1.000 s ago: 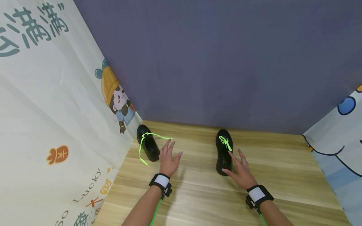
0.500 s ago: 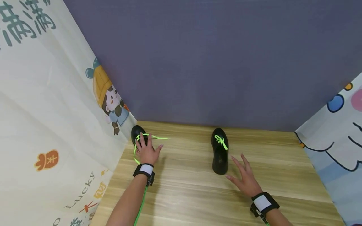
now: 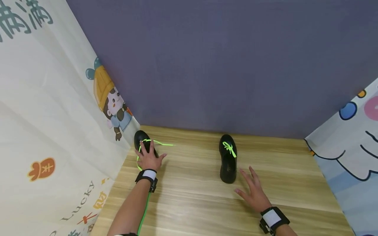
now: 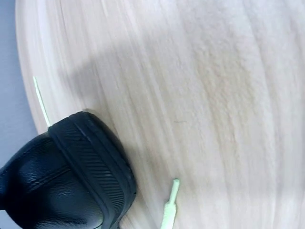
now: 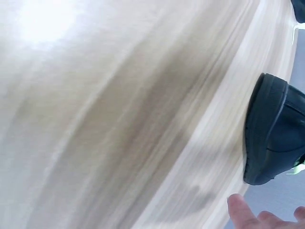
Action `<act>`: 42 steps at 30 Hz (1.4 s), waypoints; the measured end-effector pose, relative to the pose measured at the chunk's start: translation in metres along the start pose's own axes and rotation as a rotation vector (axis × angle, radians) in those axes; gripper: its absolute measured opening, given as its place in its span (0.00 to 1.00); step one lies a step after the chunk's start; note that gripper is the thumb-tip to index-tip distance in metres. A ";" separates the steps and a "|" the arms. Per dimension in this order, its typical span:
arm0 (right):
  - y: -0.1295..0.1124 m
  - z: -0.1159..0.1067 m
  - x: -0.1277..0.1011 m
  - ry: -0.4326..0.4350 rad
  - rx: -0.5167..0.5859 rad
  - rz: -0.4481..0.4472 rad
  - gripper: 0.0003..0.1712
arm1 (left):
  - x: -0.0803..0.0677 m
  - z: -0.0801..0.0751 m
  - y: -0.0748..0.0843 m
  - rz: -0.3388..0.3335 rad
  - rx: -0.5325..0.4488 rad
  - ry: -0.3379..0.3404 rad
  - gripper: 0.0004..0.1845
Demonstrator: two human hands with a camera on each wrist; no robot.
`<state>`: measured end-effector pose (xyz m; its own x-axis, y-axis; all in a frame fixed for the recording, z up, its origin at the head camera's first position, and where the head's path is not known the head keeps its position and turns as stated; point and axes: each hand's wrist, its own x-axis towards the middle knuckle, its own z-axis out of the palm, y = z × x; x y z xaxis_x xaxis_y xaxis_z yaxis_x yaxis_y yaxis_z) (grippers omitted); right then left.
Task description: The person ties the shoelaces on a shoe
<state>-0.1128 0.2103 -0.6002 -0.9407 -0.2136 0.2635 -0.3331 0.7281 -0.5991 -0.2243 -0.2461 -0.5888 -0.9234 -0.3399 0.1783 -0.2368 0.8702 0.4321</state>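
Left of centre, low in frame, left hand: back up, fingers spread wide and fairly straight, over the rear of left shoe; no grip seen.
Contact: hard to tell from above whether the fingertips touch lace or leather, since the hand covers that spot.
Left shoe place: lower left of frame, toe near the corner where left sheet meets wall.
Left shoe lie: long axis slants, toe to upper left, heel to lower right and hidden under the hand; from the left hand, the visible toe is up and slightly left.
Nearer hand: left, by far; right hand well apart, across the floor.
Left shoe look: black, smooth, slightly shiny; rounded end and ribbed sole edge show at lower left of the left wrist view.
Loose lace: neon green, untied; one end runs right across the floor, the other drops down the shoe's left side, past the hand.
Right hand: lower right of centre, fingers apart and thumb out wide, holding nothing; just beside right shoe's heel, not touching.
Right shoe: right of centre, black, toe up-frame, axis nearly vertical in frame.
Bow: same green, tied on right shoe.
Wrists: black band with white patch on each, left, right.
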 end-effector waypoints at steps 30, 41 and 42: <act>0.010 0.004 -0.021 0.060 0.038 -0.060 0.49 | -0.036 0.001 0.011 0.059 -0.025 -0.264 0.48; -0.010 0.026 0.008 0.047 -0.014 -0.024 0.49 | -0.074 -0.004 0.035 0.052 -0.076 -0.241 0.37; -0.010 0.029 0.011 0.053 -0.020 -0.016 0.49 | -0.078 -0.004 0.036 0.057 -0.076 -0.234 0.37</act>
<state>-0.1218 0.1815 -0.6128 -0.9304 -0.1913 0.3128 -0.3465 0.7376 -0.5796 -0.1601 -0.1892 -0.5837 -0.9814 -0.1917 -0.0020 -0.1676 0.8531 0.4940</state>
